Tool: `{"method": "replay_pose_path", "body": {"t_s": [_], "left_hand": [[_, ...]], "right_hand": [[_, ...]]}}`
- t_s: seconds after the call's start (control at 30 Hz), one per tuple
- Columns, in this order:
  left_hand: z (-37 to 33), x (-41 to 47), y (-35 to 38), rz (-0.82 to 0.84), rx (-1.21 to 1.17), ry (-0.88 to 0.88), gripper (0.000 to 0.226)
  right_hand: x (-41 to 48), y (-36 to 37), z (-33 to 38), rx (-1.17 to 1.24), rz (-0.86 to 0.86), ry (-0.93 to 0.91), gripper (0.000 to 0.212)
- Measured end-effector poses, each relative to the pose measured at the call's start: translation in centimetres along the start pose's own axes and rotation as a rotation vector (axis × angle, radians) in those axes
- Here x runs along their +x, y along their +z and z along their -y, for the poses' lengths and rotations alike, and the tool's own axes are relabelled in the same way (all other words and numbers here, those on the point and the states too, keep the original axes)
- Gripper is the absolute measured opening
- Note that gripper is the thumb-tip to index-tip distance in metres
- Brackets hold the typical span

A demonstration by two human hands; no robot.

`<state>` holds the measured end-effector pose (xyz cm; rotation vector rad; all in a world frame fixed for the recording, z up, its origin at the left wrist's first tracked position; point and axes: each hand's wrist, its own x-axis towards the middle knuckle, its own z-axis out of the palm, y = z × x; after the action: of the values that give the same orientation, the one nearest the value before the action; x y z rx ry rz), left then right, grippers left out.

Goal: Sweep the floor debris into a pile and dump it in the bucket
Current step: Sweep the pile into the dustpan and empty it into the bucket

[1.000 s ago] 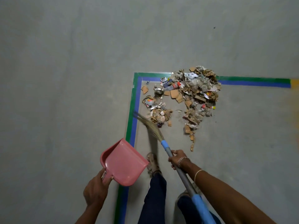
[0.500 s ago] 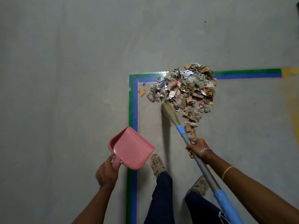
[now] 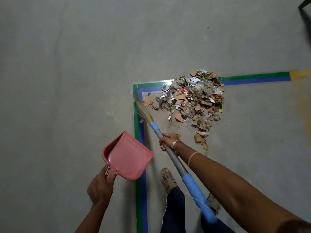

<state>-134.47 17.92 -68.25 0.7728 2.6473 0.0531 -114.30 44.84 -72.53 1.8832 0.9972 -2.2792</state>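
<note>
Right hand (image 3: 169, 142) is gripping the broom (image 3: 175, 163), fingers (image 3: 162, 146) wrapping the grey shaft. Bristles (image 3: 143, 110) are lying across the green-blue tape (image 3: 137, 190) at the left edge of the marked corner, just beside the debris pile (image 3: 193, 100). Pile is sitting on the floor (image 3: 67, 81) inside that corner, spilling over the top tape. Left hand (image 3: 101, 184) is holding the pink dustpan (image 3: 127, 157) by its handle, fingers curling round it, apart from the pile.

The left hand (image 3: 100, 186), its arm reaching in from below, curls its fingers round the handle of a dustpan (image 3: 127, 157). The right hand (image 3: 168, 141), forearm stretched forward from the lower right, is wrapped round a broom (image 3: 175, 161) pole.
</note>
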Motion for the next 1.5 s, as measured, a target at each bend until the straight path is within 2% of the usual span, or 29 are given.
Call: {"method": "replay_pose_path", "body": {"t_s": [0.17,0.27,0.33,0.43,0.47,0.57,0.73,0.8,0.93,1.07,1.17,1.23,1.37,1.5], "left_hand": [[1.3,0.0,0.3,0.003,-0.004,-0.024,0.057],[1.7,-0.9,0.7,0.031,-0.023,-0.038,0.056],[1.4,-1.4,0.8,0.049,-0.045,-0.040,0.056],[1.1,-1.4,0.9,0.063,-0.042,-0.042,0.055],[1.2,-1.4,0.9,0.064,-0.035,-0.039,0.056],[1.4,-0.9,0.9,0.047,-0.022,-0.030,0.060],[2.0,0.4,0.2,0.011,0.071,0.054,0.059],[2.4,0.8,-0.1,0.007,0.116,0.077,0.057],[3.0,0.2,-0.2,-0.020,0.124,0.052,0.057],[3.1,-1.1,-0.3,-0.051,0.075,0.020,0.057],[2.9,-1.9,-0.1,-0.030,0.048,-0.008,0.057],[2.8,-2.7,0.0,-0.023,0.021,-0.026,0.058],[2.7,-3.9,0.0,-0.031,0.009,-0.046,0.059],[2.8,-4.9,0.0,-0.013,0.058,-0.054,0.058]], "right_hand": [[4.8,-0.3,1.6,0.094,-0.186,-0.015,0.013],[4.0,-2.4,0.4,0.102,-0.363,-0.010,0.013],[2.6,-4.1,-1.2,0.115,-0.388,-0.007,0.016],[-1.1,-5.6,-3.3,0.101,-0.333,-0.030,0.057],[-2.3,-5.7,-3.8,0.084,-0.300,-0.048,0.065],[-4.7,-4.5,-4.3,0.036,-0.194,-0.082,0.067],[-3.1,0.7,-1.9,-0.057,-0.054,-0.063,0.068],[-1.5,2.7,-1.1,-0.036,-0.026,-0.044,0.061],[2.4,4.1,-0.1,0.065,-0.109,-0.023,0.016],[3.2,2.0,-0.4,0.140,-0.296,-0.025,0.012],[0.5,-0.1,-1.7,0.055,-0.436,-0.068,0.011],[-2.0,-1.5,-3.3,0.002,-0.414,-0.102,0.021],[-4.6,-2.7,-7.0,-0.165,-0.228,-0.152,0.062],[-4.7,-0.6,-8.2,-0.270,-0.040,-0.127,0.070]]}}
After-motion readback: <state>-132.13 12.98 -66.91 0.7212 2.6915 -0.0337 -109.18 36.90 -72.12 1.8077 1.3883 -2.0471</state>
